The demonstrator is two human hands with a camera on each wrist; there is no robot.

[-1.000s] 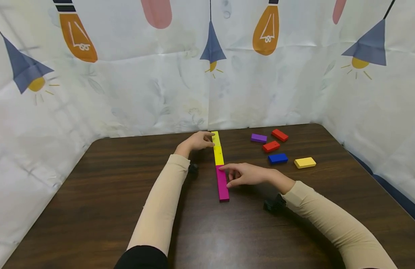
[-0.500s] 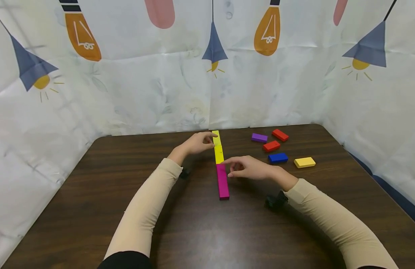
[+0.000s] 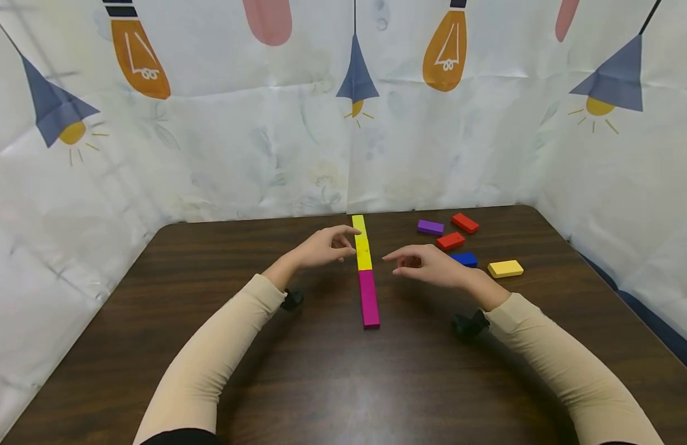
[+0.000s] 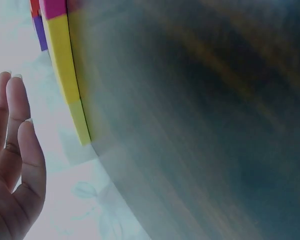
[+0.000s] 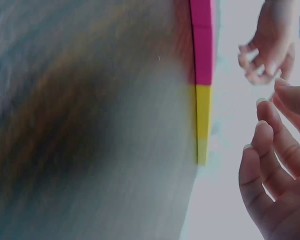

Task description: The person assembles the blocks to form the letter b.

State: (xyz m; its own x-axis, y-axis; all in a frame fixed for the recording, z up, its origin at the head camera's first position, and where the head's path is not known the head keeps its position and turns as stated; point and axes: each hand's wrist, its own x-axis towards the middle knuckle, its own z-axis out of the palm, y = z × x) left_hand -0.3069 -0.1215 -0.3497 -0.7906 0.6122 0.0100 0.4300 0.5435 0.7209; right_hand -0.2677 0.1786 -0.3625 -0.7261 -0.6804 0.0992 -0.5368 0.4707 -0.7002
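A straight row of blocks runs from the far table edge toward the person. Yellow blocks (image 3: 363,253) form its far half and magenta blocks (image 3: 368,303) its near half; the yellow one at the far end looks paler (image 4: 80,122). My left hand (image 3: 323,248) is just left of the yellow part, its index fingertip overlapping the row in the head view. To the right of the row, my right hand (image 3: 429,264) hovers apart from it with fingers loosely bent. Neither hand holds anything. Both wrist views show relaxed fingers (image 4: 32,155) beside the row.
Loose blocks lie at the right back of the dark wooden table (image 3: 254,383): a purple one (image 3: 430,227), two red ones (image 3: 465,223), a blue one (image 3: 464,259) partly behind the right hand, and a yellow one (image 3: 505,269). A printed white curtain (image 3: 237,148) stands behind.
My right hand has left the magenta blocks and moved right and away from the row. My left hand has drawn slightly nearer the person. The row keeps its shape.
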